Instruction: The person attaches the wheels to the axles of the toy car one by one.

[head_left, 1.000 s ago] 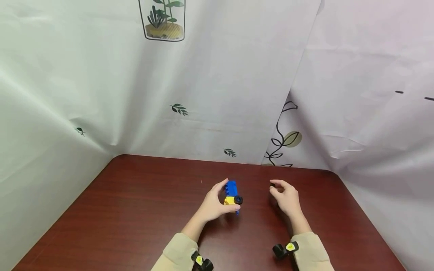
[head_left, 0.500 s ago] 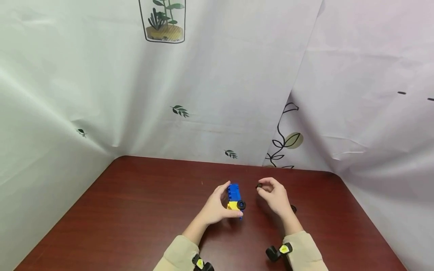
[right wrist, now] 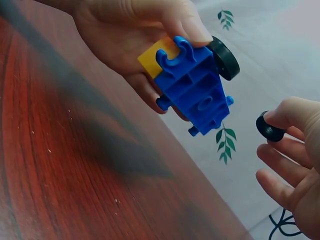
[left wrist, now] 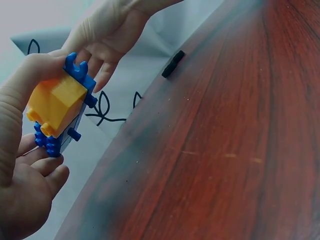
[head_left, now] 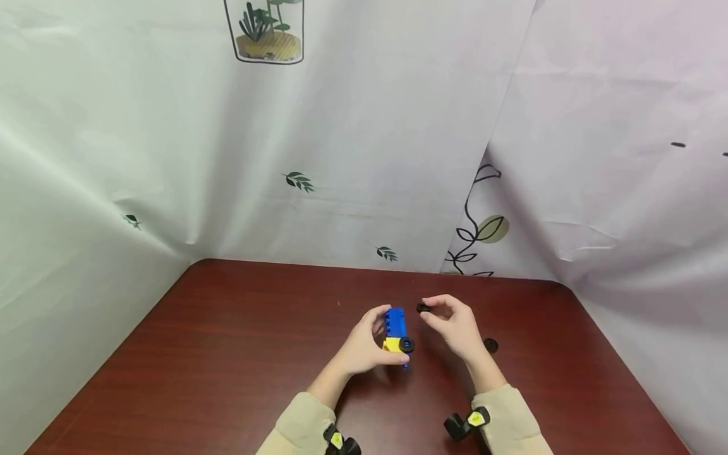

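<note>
My left hand (head_left: 361,347) holds a toy vehicle between thumb and fingers, raised off the table. Its blue base (right wrist: 195,92) ends in a hook (right wrist: 175,52), and a yellow block (left wrist: 57,102) sits on top. One black wheel (right wrist: 225,59) is fitted at a corner near the thumb. Bare blue pegs (left wrist: 74,134) stick out on the side seen in the left wrist view. Just right of the vehicle, my right hand (head_left: 457,325) pinches a loose black wheel (right wrist: 270,127) by thumb and finger; a small gap separates wheel and vehicle.
Another black wheel (head_left: 490,345) lies on the dark red-brown table (head_left: 227,354), beside my right wrist. A white printed cloth (head_left: 364,145) hangs behind the table's far edge. Each sleeve bears a black wrist camera (head_left: 466,424).
My right hand has come left toward the vehicle with its wheel, uncovering the wheel on the table. My left hand has shifted slightly right, still holding the vehicle.
</note>
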A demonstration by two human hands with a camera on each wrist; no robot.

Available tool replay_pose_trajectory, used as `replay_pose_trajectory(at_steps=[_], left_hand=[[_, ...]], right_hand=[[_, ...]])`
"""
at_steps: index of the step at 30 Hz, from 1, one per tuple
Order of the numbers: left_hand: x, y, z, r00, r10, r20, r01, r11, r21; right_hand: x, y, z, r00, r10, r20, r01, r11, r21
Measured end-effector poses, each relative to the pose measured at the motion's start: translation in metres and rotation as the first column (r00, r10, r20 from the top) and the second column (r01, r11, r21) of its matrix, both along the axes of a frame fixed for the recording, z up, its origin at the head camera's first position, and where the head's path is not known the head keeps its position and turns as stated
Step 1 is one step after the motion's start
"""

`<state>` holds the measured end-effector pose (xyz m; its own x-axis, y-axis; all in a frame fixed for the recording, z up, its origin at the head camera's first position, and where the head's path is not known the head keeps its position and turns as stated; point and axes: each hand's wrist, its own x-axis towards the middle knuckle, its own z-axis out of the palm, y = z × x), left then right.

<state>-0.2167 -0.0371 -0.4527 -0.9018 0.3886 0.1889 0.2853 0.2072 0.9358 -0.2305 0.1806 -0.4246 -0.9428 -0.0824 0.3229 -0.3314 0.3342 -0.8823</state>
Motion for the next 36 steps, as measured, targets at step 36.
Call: replay_pose_trajectory(at_steps=[36], left_hand=[[-0.003,-0.013,0.017,0.997,0.075,0.031,-0.075,0.997,0.006]], right_hand=[[0.012,0.0,0.004,0.776,0.411,0.479,-0.585,0.752,0.303]])
